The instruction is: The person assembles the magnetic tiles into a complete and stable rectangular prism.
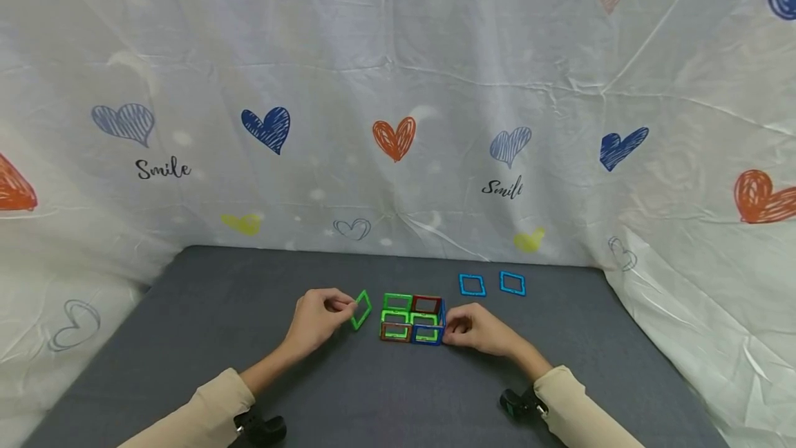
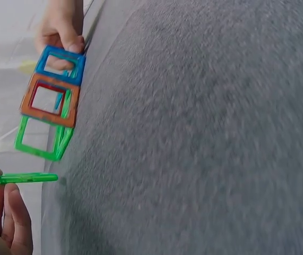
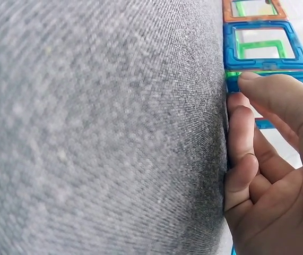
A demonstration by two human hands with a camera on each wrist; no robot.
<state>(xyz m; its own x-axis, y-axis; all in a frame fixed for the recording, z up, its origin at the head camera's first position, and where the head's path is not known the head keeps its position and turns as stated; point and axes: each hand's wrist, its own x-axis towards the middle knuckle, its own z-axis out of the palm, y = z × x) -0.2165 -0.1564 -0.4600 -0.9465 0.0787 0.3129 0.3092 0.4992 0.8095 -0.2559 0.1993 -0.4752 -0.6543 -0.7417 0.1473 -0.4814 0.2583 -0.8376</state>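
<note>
My left hand (image 1: pixel 320 315) pinches a green square frame tile (image 2: pixel 29 178) between thumb and fingers, tilted up beside the left end of a small block of joined tiles (image 1: pixel 412 323). That block has green tiles at its left and base, an orange tile (image 2: pixel 48 116) and a blue tile (image 3: pixel 268 65) along the front, and a dark red one (image 1: pixel 426 297) at the back. At the block's right end, my right hand (image 1: pixel 477 329) holds the blue side tile (image 3: pixel 294 79) near its front corner, thumb at the edge and fingers curled. The held green tile is apart from the block.
Two light blue square tiles (image 1: pixel 472 294) lie flat on the dark grey table (image 1: pixel 398 399) behind the right hand. A white curtain (image 1: pixel 385 88) with printed hearts hangs at the table's back and sides.
</note>
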